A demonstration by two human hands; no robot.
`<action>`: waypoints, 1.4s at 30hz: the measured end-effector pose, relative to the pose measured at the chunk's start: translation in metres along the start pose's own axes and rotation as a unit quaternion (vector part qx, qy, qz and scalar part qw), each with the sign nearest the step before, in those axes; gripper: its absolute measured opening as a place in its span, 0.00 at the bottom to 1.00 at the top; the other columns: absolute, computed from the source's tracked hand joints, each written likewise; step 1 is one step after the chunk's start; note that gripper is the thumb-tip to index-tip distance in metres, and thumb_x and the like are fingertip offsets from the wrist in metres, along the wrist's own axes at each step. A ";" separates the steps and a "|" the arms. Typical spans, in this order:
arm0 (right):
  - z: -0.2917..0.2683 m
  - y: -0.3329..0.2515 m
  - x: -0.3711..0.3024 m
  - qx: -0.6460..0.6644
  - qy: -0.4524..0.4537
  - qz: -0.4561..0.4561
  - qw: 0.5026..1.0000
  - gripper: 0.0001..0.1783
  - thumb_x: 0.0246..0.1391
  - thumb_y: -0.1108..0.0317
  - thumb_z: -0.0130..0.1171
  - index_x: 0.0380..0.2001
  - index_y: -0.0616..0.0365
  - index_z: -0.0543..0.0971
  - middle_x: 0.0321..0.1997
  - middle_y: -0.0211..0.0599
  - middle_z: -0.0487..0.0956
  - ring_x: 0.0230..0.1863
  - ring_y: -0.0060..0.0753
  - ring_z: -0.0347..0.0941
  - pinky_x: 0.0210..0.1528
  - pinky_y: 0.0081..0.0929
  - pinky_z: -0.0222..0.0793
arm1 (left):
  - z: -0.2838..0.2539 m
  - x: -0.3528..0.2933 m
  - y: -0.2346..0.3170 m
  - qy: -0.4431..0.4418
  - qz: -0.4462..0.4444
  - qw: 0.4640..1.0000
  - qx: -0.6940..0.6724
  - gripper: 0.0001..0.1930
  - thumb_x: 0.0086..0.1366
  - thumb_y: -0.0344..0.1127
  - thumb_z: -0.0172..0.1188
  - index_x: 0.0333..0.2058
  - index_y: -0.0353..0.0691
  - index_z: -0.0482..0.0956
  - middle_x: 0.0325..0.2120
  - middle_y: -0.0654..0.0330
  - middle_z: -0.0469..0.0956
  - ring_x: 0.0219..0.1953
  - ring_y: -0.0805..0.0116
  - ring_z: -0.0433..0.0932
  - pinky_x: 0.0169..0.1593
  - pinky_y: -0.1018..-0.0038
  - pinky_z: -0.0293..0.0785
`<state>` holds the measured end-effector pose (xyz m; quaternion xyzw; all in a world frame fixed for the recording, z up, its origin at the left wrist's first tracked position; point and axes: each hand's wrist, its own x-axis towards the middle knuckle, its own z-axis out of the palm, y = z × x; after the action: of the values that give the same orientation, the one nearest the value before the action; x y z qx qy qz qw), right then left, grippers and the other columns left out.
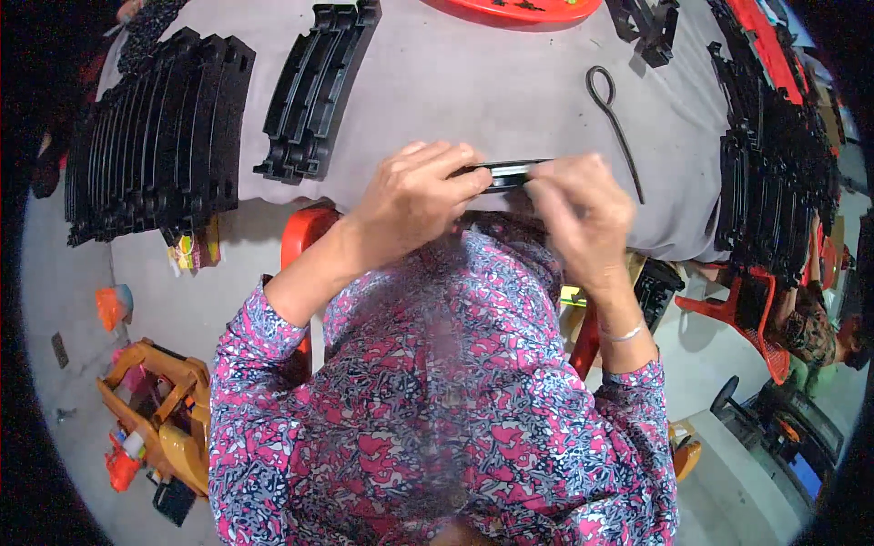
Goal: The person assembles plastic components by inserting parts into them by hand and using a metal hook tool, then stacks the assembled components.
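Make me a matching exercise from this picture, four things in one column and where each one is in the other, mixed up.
Things:
1. black strip
2. wire hook
3. big stack of curved black parts
4. orange toy

Places:
A. on the floor, lower left
B. between the left hand and right hand
C. lying loose on the grey table, right of centre
D. table's left end

Pairs: 1-B, 2-C, 3-D, 4-A

A grey cloth covers the table (510, 82), which carries stacks of curved black plastic pieces (155, 146). Below it lies a pale floor (173, 291), with red plastic chairs (305, 232) and an orange toy vehicle (168, 409).
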<state>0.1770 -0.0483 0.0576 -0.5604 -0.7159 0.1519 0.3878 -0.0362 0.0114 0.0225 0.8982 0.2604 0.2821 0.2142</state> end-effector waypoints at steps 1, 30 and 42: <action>-0.009 0.008 0.001 -0.014 0.047 0.001 0.999 0.06 0.46 0.77 0.64 0.31 0.58 0.83 0.33 0.38 0.82 0.33 0.37 0.77 0.37 0.31 0.73 | -0.001 0.001 0.004 0.000 0.003 1.000 -0.003 0.12 0.50 0.26 0.65 0.36 0.39 0.80 0.36 0.57 0.79 0.38 0.57 0.79 0.42 0.67 0.75; -0.035 0.010 0.061 0.671 0.092 0.131 0.724 0.24 0.67 0.50 0.47 0.21 0.50 0.58 0.17 0.20 0.51 0.17 0.15 0.41 0.16 0.19 0.35 | 0.016 0.016 0.030 -0.028 0.015 0.997 0.072 0.17 0.59 0.33 0.53 0.48 0.47 0.77 0.46 0.63 0.79 0.52 0.59 0.76 0.50 0.64 0.73; 0.001 0.021 0.048 0.637 0.084 0.139 0.754 0.32 0.66 0.38 0.35 0.16 0.51 0.57 0.14 0.22 0.51 0.14 0.19 0.39 0.17 0.23 0.37 | 0.019 0.014 0.026 -0.032 0.020 0.996 0.078 0.19 0.60 0.35 0.53 0.51 0.49 0.74 0.48 0.64 0.79 0.51 0.57 0.76 0.51 0.63 0.74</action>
<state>0.1876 0.0030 0.0619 -0.2877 -0.3326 0.5773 0.6880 -0.0055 -0.0052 0.0274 0.9257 0.2569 0.2363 0.1461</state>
